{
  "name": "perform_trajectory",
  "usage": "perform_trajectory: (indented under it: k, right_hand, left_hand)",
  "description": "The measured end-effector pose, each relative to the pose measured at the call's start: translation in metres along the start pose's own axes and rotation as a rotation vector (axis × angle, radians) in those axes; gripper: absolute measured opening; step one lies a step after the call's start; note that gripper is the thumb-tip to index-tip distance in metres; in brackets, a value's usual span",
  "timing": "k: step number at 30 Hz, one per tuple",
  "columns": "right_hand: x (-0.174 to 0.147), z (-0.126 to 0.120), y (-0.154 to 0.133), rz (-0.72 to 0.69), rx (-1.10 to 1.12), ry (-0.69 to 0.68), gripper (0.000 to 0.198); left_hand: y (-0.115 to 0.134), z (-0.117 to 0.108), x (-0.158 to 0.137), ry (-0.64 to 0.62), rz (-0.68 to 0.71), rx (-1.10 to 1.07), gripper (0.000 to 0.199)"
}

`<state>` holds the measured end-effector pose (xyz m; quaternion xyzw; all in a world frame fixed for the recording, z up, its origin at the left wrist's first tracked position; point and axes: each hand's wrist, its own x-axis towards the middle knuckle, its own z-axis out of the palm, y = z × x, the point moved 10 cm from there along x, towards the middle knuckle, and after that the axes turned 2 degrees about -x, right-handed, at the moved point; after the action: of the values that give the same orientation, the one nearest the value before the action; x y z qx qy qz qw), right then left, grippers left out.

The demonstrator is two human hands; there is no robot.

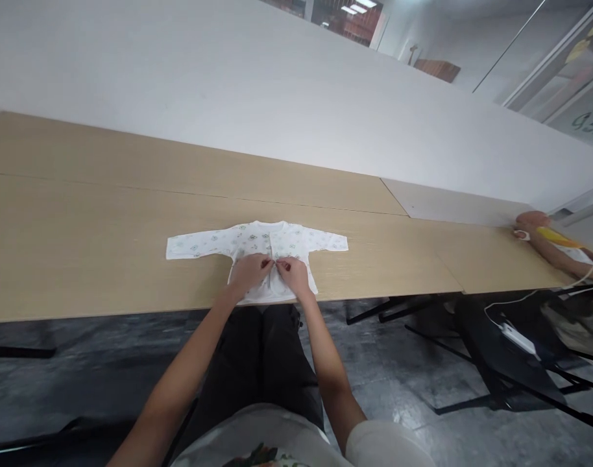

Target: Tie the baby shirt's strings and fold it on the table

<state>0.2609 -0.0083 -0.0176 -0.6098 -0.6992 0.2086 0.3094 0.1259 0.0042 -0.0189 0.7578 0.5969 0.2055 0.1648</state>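
A small white baby shirt (250,241) with a pale print lies flat on the table, both sleeves spread out to the sides. Its front opening runs down the middle. My left hand (252,271) pinches the shirt's front edge at mid-height, just left of the opening. Close beside it, my right hand (292,272) pinches the same edge from the right, the fingertips of both hands nearly touching. Any fastener between the fingers is too small to make out. The hem reaches the table's near edge.
The long wooden table (106,246) runs along a white partition (228,84). At the far right lies a doll-like figure (554,243) with yellow and white on it. Below stand black chairs (501,363), one with a white power strip (519,338) and cables.
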Motion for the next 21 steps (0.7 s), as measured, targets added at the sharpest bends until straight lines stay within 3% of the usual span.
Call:
perform_trajectory:
  k: [6,12,21]
  right_hand:
    - [-0.0048,0.0051,-0.007,-0.019,-0.114,-0.035,0.017]
    - [-0.0041,0.0053,-0.0039,-0.002,-0.051,-0.031,0.011]
    - [-0.0024,0.0099,-0.0009,0.068,-0.079,-0.083,0.011]
  left_hand:
    - [0.0036,-0.0011,-0.0133,0.079,-0.015,0.027,0.027]
    - [-0.0004,0.0023,-0.0112,0.009,0.02,-0.179,0.024]
    - [0.0014,0.004,-0.0093,0.021,0.09,-0.294,0.018]
